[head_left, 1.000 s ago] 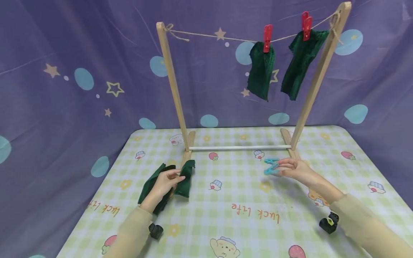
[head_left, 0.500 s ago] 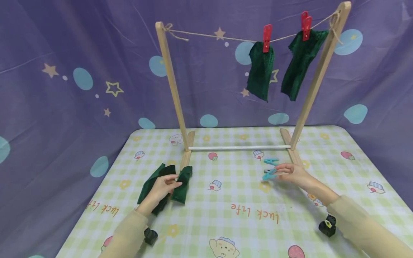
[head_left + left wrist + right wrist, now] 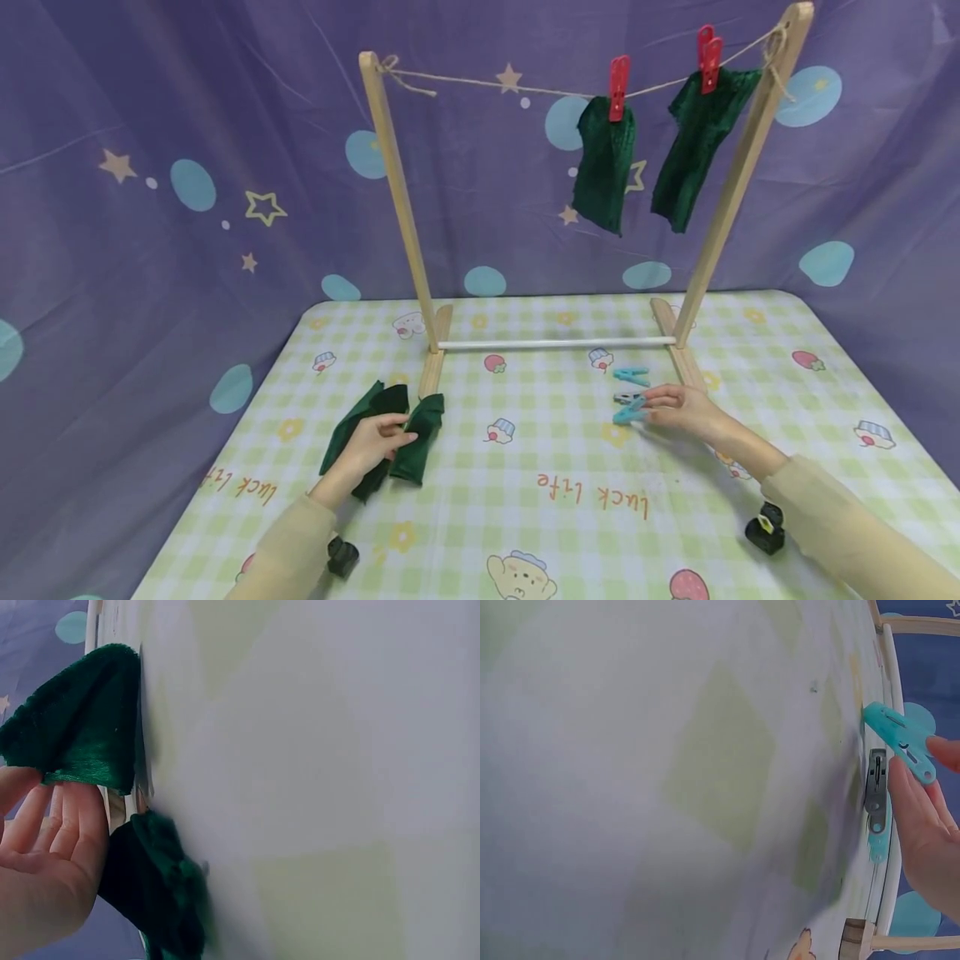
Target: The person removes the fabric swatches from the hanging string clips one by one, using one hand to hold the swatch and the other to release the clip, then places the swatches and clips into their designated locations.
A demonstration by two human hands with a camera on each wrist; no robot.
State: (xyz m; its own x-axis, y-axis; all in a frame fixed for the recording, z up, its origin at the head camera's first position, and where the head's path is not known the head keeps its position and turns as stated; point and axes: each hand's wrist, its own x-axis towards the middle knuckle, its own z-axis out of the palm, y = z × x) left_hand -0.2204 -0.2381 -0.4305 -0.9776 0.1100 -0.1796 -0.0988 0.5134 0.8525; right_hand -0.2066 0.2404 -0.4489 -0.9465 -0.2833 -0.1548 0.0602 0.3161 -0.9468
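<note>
My left hand (image 3: 367, 454) pinches the edge of a small green velvet cloth (image 3: 418, 440); the left wrist view shows the cloth (image 3: 82, 720) rising above the fingertips. Beside and partly under that hand, more dark green cloth (image 3: 356, 425) lies on the table. My right hand (image 3: 688, 414) pinches a turquoise clothespin (image 3: 628, 411) between thumb and fingers. Just behind it lie a grey clothespin (image 3: 876, 787) and another turquoise clothespin (image 3: 632, 375). On the twine line (image 3: 480, 82), red clothespins (image 3: 618, 87) hold two green cloth pieces (image 3: 603, 167), the right one shaped like a small garment.
A wooden frame (image 3: 397, 192) with two posts carries the line; a white rod (image 3: 555, 343) joins its feet on the table. Wooden feet (image 3: 686, 367) reach toward me. The checked tablecloth (image 3: 517, 525) covers the table, and a purple curtain (image 3: 187, 333) hangs behind and left.
Both hands have moved down, nearer me: the left with its green cloth, the right drawing one turquoise clothespin away from the other. The grey clothespin has come into sight.
</note>
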